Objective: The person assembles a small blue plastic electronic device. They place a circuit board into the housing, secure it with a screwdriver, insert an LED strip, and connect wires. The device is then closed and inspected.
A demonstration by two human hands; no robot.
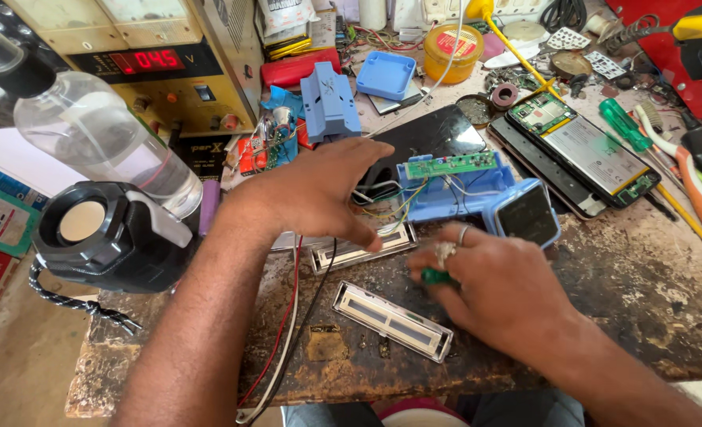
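My left hand (319, 190) reaches across the bench with fingers spread, palm down over a bundle of thin wires beside an opened blue plastic device (466, 194). A green circuit board (451, 164) lies on that device, and a dark lens part (527, 213) sits at its right end. My right hand (493, 289), with rings on two fingers, is closed around a small green-handled tool (435, 277) near the table's front. Two silver rectangular frames lie close by: one (363, 251) under my left fingers, the other (393, 320) in front of my right hand.
A yellow bench power supply with a red display (147, 61) stands at the back left. A clear bottle (98, 142) and a black speaker (102, 233) are at the left edge. An opened phone (584, 154), a green screwdriver (624, 124), a blue tray (386, 75) and a yellow tub (454, 51) crowd the back.
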